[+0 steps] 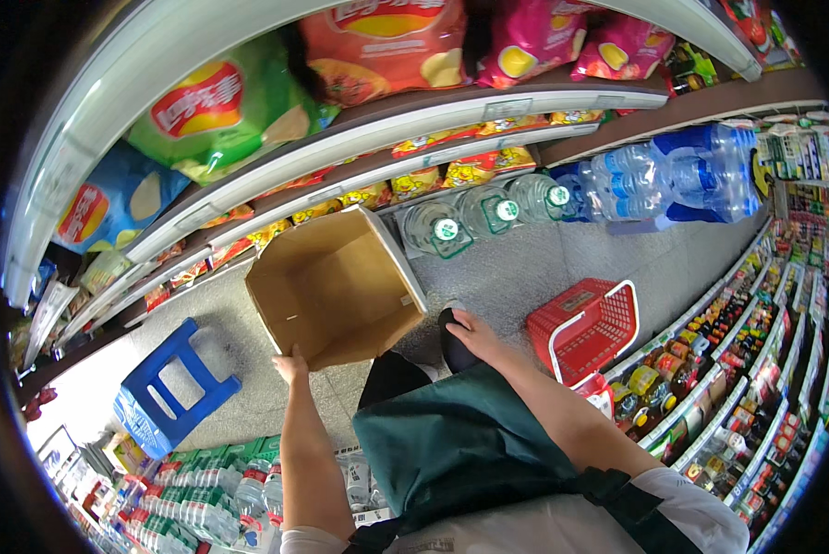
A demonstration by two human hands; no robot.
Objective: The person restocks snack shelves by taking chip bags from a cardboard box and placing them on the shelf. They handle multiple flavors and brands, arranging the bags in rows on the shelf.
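Observation:
An open cardboard box (338,284) stands in front of me, its brown inside bare and its mouth facing up. My left hand (291,365) grips the near left rim of this box. Off the box's right side, my right hand (475,335) hangs over my dark trouser knee with its fingers apart and nothing in them. A dark green apron (463,436) covers my lap. Beyond the box, small snack packets (414,183) line the low shelves.
Lay's chip bags (220,114) fill the upper shelf. Large water jugs (487,211) and shrink-wrapped bottles (664,176) stand along its foot. A blue plastic stool (179,388) is left, a red shopping basket (580,329) right. Drink shelves (705,388) curve along the right; bottled water (206,498) stands behind left.

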